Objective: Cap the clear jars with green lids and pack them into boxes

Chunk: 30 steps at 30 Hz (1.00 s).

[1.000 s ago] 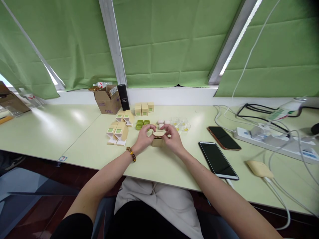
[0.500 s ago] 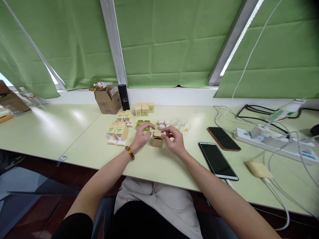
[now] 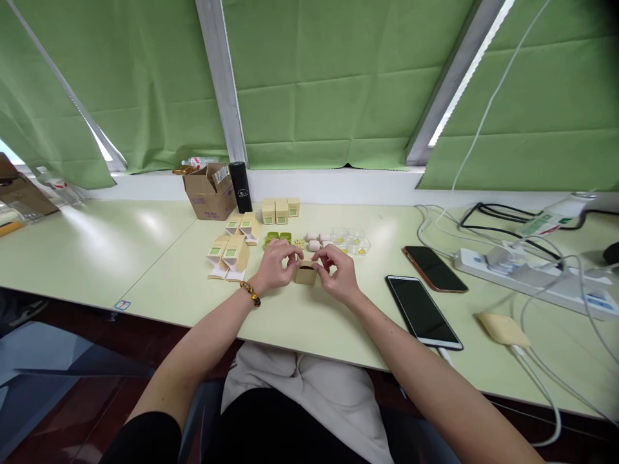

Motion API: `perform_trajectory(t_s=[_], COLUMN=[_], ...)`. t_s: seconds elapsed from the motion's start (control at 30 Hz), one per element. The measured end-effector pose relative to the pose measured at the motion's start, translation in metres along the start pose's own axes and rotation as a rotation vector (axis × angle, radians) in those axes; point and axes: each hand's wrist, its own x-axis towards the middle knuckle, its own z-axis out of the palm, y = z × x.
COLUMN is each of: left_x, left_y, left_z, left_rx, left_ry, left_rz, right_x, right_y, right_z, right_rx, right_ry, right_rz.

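A small tan cardboard box (image 3: 305,276) stands on the table between my hands, its top flap partly lowered and a dark gap showing beneath. My left hand (image 3: 277,265) pinches the flap at its left corner. At the right corner, the fingers of my right hand (image 3: 337,270) are closed on the same box. Just beyond them lie green square pieces (image 3: 278,236), small yellow bits (image 3: 299,244), pale pink cylinders (image 3: 314,245) and clear round dishes (image 3: 356,243) with yellow inside. To the left, several cream boxes (image 3: 235,252) stand with their flaps open.
Closed cream boxes (image 3: 282,211) stand at the back beside a black bottle (image 3: 240,187) and an open carton (image 3: 211,196). On the right lie two phones, one black (image 3: 424,312) and one brown-edged (image 3: 434,268), a power strip (image 3: 532,280), a yellow charger (image 3: 503,330) and loose cables.
My left hand has moved right and its fingers have closed on the box's left top corner. The flap has tipped lower, while my right hand stays at the right corner.
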Motion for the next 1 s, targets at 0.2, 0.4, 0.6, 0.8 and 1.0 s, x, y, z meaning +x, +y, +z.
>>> perform_trajectory(t_s=[0.2,0.4,0.6,0.8,1.0], left_x=[-0.0019,-0.003,-0.0041,-0.0045,-0.0047], left_y=[-0.0023,-0.0042,-0.0031,-0.0007,0.001], left_z=[0.0013,0.0027,0.0042,0.0036,0.0031], left_rx=[0.08,0.108,0.11,0.13,0.143], left_ry=[-0.037,-0.055,-0.045,-0.059,-0.081], left_rz=[0.063,0.076,0.073,0.087,0.102], right_x=[-0.0004,-0.0011,-0.0009,-0.0015,-0.0017], right_y=[0.0032,0.0037,0.0038,0.0035,0.0002], right_z=[0.0011,0.0008,0.0004,0.0009,0.0001], right_rx=[0.003,0.0,-0.011,-0.021,-0.029], right_ry=[-0.007,-0.019,-0.027,-0.036,-0.045], right_rz=[-0.072,-0.104,-0.097,-0.106,-0.103])
